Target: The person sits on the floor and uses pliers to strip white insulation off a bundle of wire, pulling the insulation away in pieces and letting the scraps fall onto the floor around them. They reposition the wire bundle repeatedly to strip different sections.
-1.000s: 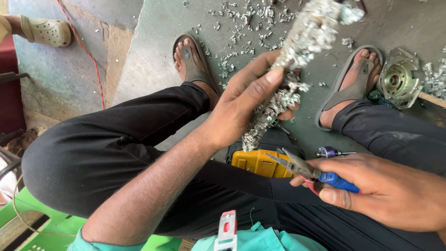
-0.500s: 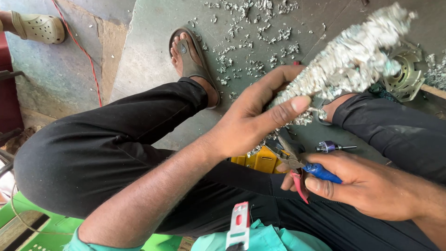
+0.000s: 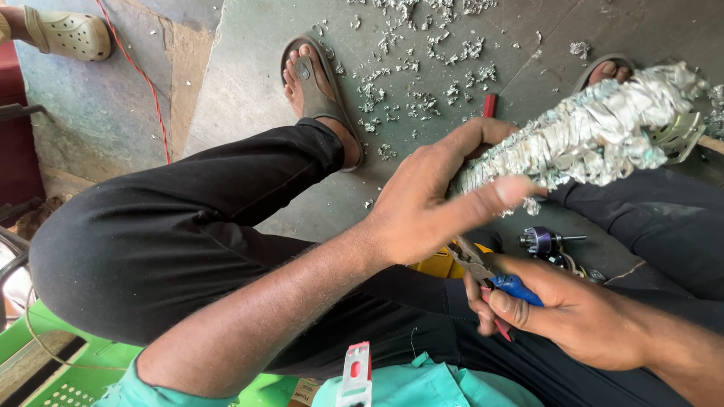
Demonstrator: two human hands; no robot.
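Left hand [image 3: 422,203] grips one end of a shredded silvery foil-wrapped bundle [image 3: 596,132], thumb extended along it; I note the bundle is held above the right knee, tilted up to the right. Right hand [image 3: 573,313] is closed around blue-handled pliers [image 3: 490,275], just below. Metal scraps [image 3: 422,53] litter the floor.

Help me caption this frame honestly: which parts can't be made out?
Head view, the only one:
- Pliers: the tips are blurred and run behind the left hand; the right hand covers the handles.
- Shredded silvery bundle: the left hand hides its near end; its core is wrapped.
- Yellow object: mostly hidden behind the left hand and pliers.
- Far foot: only the toes show above the bundle.
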